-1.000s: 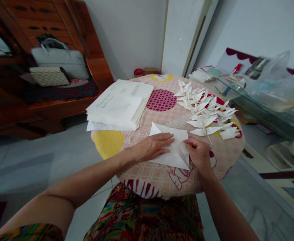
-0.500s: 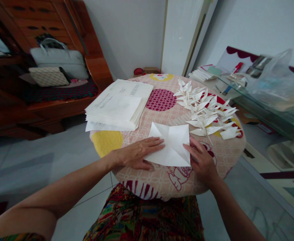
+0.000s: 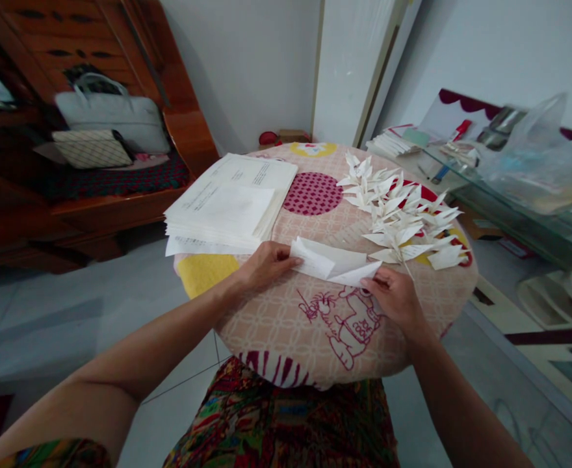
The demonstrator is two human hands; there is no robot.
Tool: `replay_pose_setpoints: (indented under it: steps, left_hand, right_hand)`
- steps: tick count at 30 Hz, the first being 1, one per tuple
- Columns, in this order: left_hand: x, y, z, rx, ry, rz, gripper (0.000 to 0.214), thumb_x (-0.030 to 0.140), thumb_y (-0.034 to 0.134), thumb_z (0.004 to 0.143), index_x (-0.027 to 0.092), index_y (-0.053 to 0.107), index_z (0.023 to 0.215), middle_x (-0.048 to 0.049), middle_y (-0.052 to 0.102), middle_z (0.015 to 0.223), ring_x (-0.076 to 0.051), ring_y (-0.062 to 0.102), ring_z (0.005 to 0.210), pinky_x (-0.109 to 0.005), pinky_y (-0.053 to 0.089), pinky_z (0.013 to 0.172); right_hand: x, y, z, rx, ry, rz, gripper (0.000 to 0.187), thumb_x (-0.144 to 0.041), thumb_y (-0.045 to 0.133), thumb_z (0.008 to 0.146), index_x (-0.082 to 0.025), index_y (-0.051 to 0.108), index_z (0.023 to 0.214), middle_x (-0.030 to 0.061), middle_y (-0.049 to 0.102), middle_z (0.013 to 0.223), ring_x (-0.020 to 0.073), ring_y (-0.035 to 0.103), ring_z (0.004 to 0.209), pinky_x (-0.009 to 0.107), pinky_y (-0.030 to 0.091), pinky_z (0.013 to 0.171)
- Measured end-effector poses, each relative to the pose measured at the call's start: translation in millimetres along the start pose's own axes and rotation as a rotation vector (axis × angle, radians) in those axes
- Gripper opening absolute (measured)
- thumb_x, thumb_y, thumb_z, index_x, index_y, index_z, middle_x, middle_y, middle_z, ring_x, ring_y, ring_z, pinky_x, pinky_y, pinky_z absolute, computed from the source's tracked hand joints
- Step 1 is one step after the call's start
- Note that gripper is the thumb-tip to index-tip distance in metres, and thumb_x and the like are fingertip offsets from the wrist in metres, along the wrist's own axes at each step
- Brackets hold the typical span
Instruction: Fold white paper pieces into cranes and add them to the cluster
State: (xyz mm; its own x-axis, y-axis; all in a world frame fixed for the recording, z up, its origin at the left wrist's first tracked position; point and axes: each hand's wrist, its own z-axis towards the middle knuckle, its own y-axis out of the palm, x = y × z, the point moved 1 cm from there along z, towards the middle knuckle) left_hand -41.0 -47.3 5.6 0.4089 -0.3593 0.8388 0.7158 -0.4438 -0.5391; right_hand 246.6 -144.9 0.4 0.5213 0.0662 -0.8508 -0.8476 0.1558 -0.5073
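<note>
A creased white sheet of paper [image 3: 344, 258] is bent up over the patterned tablecloth [image 3: 286, 331], its near edge lifted so it looks like a narrow strip. My left hand [image 3: 270, 263] pinches its left end between thumb and fingers. At the right end, my right hand [image 3: 394, 292] grips the near corner in the same way. Just beyond and to the right lie many folded white paper cranes [image 3: 398, 208], bunched together. To the left, close to my left hand, is a thick stack of printed paper [image 3: 227, 201] with a smaller blank sheet on top.
On the right, a glass shelf [image 3: 524, 208] carries a plastic bag [image 3: 544, 162], metal bowls and papers. A wooden bench [image 3: 183, 136] at the left holds a grey handbag [image 3: 115, 117] and a checked pouch [image 3: 91, 148]. Cloth covers the round table to its edge.
The paper lay flat under both hands; now its near edge is raised and bent away from me. Both hands went from resting on it to pinching its ends.
</note>
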Motion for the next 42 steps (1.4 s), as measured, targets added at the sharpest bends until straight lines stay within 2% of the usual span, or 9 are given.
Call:
replay_pose_setpoints:
  steps: [4, 7, 9, 12, 14, 17, 27, 33, 42]
  left_hand:
    - [-2.9, 3.6, 23.3, 0.101, -0.102, -0.020, 0.028, 0.035, 0.066, 0.077, 0.015, 0.057, 0.058, 0.0049, 0.046, 0.051, -0.007, 0.039, 0.049, -0.021, 0.025, 0.047]
    - [-2.8, 5.0, 27.1, 0.131, -0.218, -0.040, 0.021, 0.029, 0.069, 0.071, 0.016, 0.057, 0.061, 0.0058, 0.048, 0.049, -0.008, 0.041, 0.045, -0.021, 0.026, 0.046]
    - [-1.2, 5.8, 22.3, 0.127, -0.260, -0.072, 0.013, 0.027, 0.071, 0.070, 0.016, 0.063, 0.074, 0.0057, 0.053, 0.050, -0.009, 0.045, 0.044, -0.021, 0.029, 0.046]
    - [2.6, 6.6, 11.3, 0.160, -0.229, 0.010, 0.040, 0.023, 0.074, 0.069, 0.015, 0.068, 0.109, 0.0062, 0.057, 0.053, -0.011, 0.050, 0.046, -0.022, 0.035, 0.050]
    - [5.2, 7.6, 5.7, 0.191, -0.195, 0.096, 0.061, 0.022, 0.072, 0.072, 0.014, 0.060, 0.131, 0.0060, 0.060, 0.056, -0.012, 0.053, 0.051, -0.023, 0.038, 0.054]
    - [7.6, 10.4, 2.1, 0.208, -0.174, 0.203, 0.073, 0.020, 0.069, 0.076, 0.014, 0.049, 0.145, 0.0050, 0.062, 0.062, -0.013, 0.056, 0.057, -0.024, 0.040, 0.060]
    - [4.1, 16.2, -1.1, 0.212, -0.138, 0.230, 0.064, 0.017, 0.063, 0.079, 0.018, 0.056, 0.142, 0.0037, 0.061, 0.067, -0.011, 0.052, 0.058, -0.022, 0.040, 0.060]
    - [1.8, 17.6, -0.4, 0.183, -0.118, 0.299, 0.040, 0.015, 0.058, 0.081, 0.016, 0.075, 0.117, -0.0006, 0.064, 0.069, -0.009, 0.048, 0.056, -0.022, 0.037, 0.058]
    - [3.2, 15.8, -0.2, 0.172, -0.130, 0.291, 0.040, 0.015, 0.056, 0.081, 0.016, 0.076, 0.115, 0.0008, 0.061, 0.063, -0.009, 0.047, 0.053, -0.022, 0.039, 0.058]
  right_hand:
    - [-1.4, 6.9, 14.8, 0.076, 0.109, 0.058, 0.059, -0.028, 0.066, 0.072, -0.011, 0.065, 0.128, -0.0016, 0.068, 0.061, 0.0169, 0.058, 0.053, 0.028, 0.046, 0.053]
    - [-2.5, 9.6, 18.4, 0.128, 0.097, -0.025, 0.075, -0.026, 0.064, 0.072, -0.010, 0.052, 0.144, -0.0056, 0.061, 0.056, 0.0145, 0.052, 0.049, 0.027, 0.042, 0.052]
    - [-3.1, 10.3, 17.4, 0.098, 0.085, -0.088, 0.067, -0.026, 0.062, 0.072, -0.010, 0.060, 0.137, -0.0049, 0.060, 0.055, 0.0143, 0.051, 0.050, 0.027, 0.042, 0.054]
    - [-2.7, 11.0, 14.0, 0.087, 0.078, -0.203, 0.044, -0.030, 0.060, 0.073, -0.012, 0.078, 0.108, -0.0001, 0.063, 0.058, 0.0158, 0.054, 0.053, 0.029, 0.044, 0.057]
    - [-1.7, 12.3, 12.3, 0.101, 0.074, -0.283, 0.038, -0.031, 0.058, 0.074, -0.014, 0.081, 0.099, 0.0030, 0.067, 0.061, 0.0175, 0.057, 0.055, 0.031, 0.046, 0.061]
    - [0.7, 14.8, 12.0, 0.104, 0.066, -0.363, 0.035, -0.031, 0.057, 0.075, -0.016, 0.082, 0.096, 0.0061, 0.071, 0.065, 0.0197, 0.060, 0.058, 0.033, 0.048, 0.065]
    - [3.3, 15.7, 13.9, 0.117, 0.062, -0.332, 0.028, -0.032, 0.060, 0.076, -0.019, 0.082, 0.089, 0.0073, 0.076, 0.072, 0.0216, 0.065, 0.062, 0.034, 0.050, 0.067]
    - [1.1, 15.6, 16.6, 0.088, 0.103, -0.371, 0.034, -0.031, 0.059, 0.075, -0.017, 0.082, 0.095, 0.0083, 0.075, 0.071, 0.0221, 0.063, 0.062, 0.036, 0.049, 0.068]
    - [4.1, 15.8, 18.0, 0.094, 0.119, -0.363, 0.036, -0.032, 0.061, 0.075, -0.016, 0.082, 0.099, 0.0075, 0.074, 0.070, 0.0212, 0.062, 0.060, 0.034, 0.047, 0.065]
